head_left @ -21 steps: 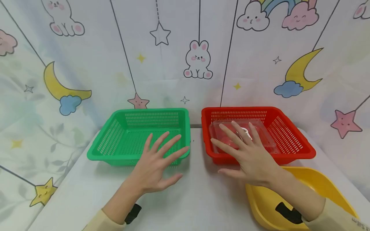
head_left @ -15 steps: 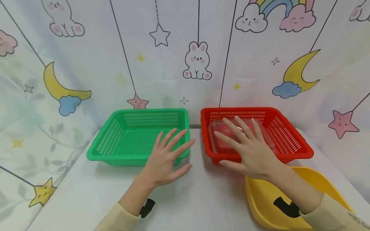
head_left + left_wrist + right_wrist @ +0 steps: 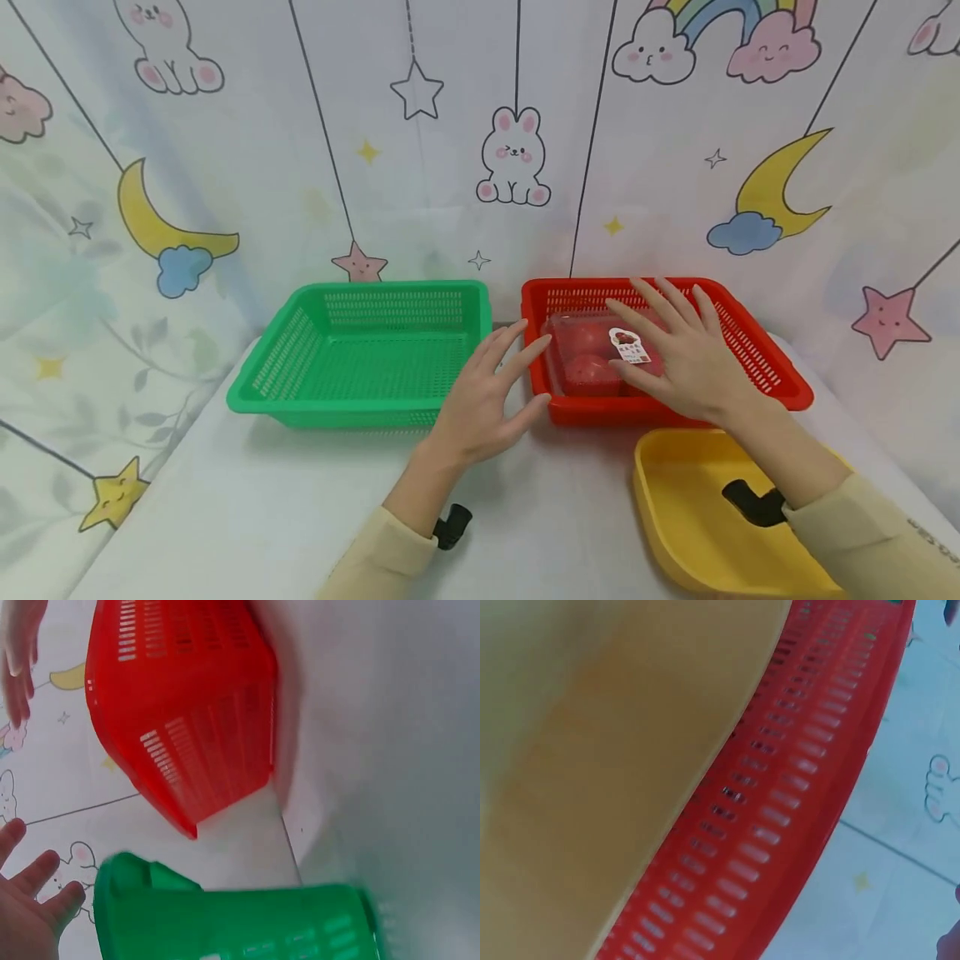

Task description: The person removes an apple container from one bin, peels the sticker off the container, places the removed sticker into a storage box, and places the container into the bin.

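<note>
A clear plastic box of round red fruit (image 3: 591,373) with a white label lies in the red basket (image 3: 750,367). Over that box hovers my right hand (image 3: 686,358), fingers spread and holding nothing; it covers the box's right part in the head view. My left hand (image 3: 487,404) hangs in the air between the baskets, its fingers apart and reaching to the red basket's left rim in this view. In the left wrist view the left hand's fingertips (image 3: 64,904) show at the lower left, with nothing in them.
A green basket (image 3: 360,408) with a bare slotted floor stands left of the red one. The yellow basin (image 3: 675,525) sits in front of the red basket, under my right forearm. A cartoon-printed cloth (image 3: 442,167) hangs behind the white table (image 3: 225,517).
My left hand has moved right, from over the green basket toward the red one. The right hand has shifted right and away from me, uncovering more of the fruit box.
</note>
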A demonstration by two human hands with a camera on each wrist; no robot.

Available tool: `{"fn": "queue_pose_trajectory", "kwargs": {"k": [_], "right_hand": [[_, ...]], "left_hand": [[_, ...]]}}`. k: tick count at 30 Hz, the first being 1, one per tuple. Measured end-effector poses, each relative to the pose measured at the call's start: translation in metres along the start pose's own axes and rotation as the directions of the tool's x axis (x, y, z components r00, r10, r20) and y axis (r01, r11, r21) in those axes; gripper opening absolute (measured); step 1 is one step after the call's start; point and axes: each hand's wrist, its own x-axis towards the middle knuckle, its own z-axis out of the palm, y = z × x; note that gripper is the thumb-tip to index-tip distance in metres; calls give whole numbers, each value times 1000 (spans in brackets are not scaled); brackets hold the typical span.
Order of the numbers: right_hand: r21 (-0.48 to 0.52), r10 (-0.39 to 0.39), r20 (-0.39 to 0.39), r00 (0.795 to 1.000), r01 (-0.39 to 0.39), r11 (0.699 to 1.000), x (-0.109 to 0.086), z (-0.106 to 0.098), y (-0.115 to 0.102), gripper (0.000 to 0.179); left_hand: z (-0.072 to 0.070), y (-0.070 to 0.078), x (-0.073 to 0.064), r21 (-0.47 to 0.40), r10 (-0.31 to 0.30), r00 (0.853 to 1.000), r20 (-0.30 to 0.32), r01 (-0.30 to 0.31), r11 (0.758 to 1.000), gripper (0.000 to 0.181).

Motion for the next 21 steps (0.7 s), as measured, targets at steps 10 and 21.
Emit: {"fn": "queue_pose_trajectory", "kwargs": {"k": [10,21], "right_hand": [[50,145,107,984,-151,987,-2,6,31,73],[84,385,322,865,-431,898,-6,9,73,85]], "left_hand": [[27,23,10,-205,-234,972,-31,223,953,66],[66,27,6,-403,-455,890,-34,405,821,69]]}}
